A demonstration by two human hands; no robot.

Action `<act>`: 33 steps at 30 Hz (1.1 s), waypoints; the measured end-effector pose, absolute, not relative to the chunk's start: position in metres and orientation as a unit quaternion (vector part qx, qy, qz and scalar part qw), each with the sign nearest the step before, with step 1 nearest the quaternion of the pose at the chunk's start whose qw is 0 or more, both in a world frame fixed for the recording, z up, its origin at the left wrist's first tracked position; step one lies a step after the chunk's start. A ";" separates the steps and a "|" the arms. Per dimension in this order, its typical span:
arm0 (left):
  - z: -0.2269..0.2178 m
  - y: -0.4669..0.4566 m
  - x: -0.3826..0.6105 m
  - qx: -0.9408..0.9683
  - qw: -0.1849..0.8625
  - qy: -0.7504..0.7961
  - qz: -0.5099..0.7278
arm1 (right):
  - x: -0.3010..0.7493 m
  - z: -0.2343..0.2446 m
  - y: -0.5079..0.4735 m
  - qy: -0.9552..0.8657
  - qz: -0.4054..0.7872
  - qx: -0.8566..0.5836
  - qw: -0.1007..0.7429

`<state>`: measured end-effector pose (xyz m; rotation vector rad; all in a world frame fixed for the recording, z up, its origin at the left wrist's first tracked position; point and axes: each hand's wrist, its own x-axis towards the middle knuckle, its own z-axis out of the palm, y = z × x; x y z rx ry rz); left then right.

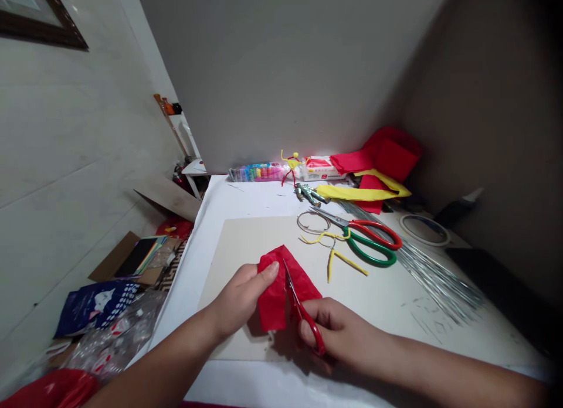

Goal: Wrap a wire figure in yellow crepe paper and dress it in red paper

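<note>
My left hand pinches a folded piece of red crepe paper and holds it just above a grey cutting board. My right hand grips small red-handled scissors, fingers through the loops. The blades point up into the paper's middle, partly cut in. The paper's lower part hides behind the two hands.
Large scissors with red and green handles lie on the white table, beside yellow paper strips, a wire ring and a bundle of silver wires. Red and yellow paper, a tape roll and boxes sit at the back. Clutter fills the floor at left.
</note>
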<state>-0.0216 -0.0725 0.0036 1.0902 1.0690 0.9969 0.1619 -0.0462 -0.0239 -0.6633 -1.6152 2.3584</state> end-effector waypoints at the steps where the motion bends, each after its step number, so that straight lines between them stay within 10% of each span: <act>1: 0.003 -0.072 -0.022 0.472 0.614 0.462 0.432 | 0.162 -0.024 -0.046 -0.550 0.798 -0.225 0.102; 33: -0.003 -0.075 -0.022 0.453 0.570 0.491 0.479 | 0.160 -0.020 -0.052 -0.552 0.794 -0.234 0.101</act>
